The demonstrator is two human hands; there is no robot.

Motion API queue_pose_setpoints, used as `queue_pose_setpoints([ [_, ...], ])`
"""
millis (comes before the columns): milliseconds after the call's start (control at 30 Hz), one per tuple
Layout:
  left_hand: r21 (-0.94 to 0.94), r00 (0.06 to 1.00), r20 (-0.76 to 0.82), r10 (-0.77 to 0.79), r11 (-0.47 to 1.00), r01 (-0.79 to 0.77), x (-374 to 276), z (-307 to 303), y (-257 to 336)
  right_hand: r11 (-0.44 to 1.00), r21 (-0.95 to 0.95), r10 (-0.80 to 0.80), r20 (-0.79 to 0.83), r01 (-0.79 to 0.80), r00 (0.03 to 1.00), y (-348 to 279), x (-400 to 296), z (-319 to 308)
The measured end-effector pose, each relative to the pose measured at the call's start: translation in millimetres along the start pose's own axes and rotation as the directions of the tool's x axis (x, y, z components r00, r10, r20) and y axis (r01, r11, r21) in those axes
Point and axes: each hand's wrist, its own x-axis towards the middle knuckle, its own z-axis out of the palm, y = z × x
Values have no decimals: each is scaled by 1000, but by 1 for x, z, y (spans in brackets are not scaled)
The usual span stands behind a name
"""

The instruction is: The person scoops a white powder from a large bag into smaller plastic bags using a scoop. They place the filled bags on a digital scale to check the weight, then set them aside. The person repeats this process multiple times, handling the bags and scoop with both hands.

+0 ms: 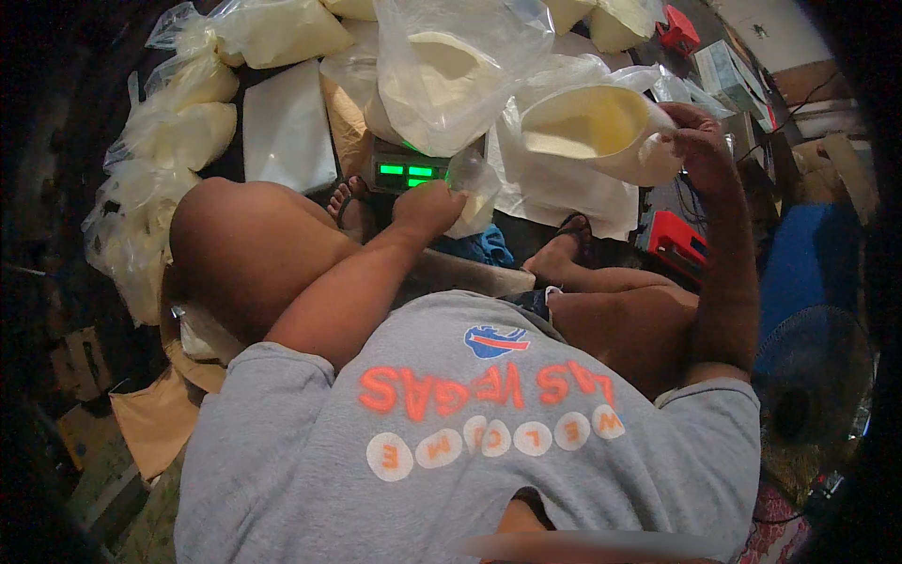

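Note:
My right hand (697,144) grips the handle of a large white plastic scoop (599,158), which holds pale powder. My left hand (430,208) pinches a small clear plastic bag (476,208) with something pale in it. That bag is just right of a digital scale's green display (406,170). Behind the display stands a big open clear plastic bag (451,106) of pale yellow powder; it hides most of the scale. Under the scoop lies a white sheet or sack (571,197).
Filled, knotted plastic bags (204,134) line the left side and top. A white package (290,130) lies left of the scale. On the right are a red case (673,240), a box (729,77) and a fan (810,381). Blue cloth (490,247) lies between my feet.

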Motion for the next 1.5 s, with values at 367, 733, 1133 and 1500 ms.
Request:
queue_pose_setpoints([
  [367, -74, 998, 49, -43, 996, 47, 14, 12, -18, 866, -461, -126, 179, 196, 976, 40, 27, 129],
  [733, -57, 992, 114, -52, 997, 58, 15, 6, -17, 177, -850, -137, 478, 496, 868, -3, 13, 228],
  [1133, 172, 969, 210, -132, 980, 97, -2, -30, 2, 319, -854, -294, 323, 411, 900, -30, -7, 158],
  [1500, 135, 974, 149, 169, 973, -189, 33, 2, -17, 620, -759, -212, 79, 197, 974, -27, -1, 74],
])
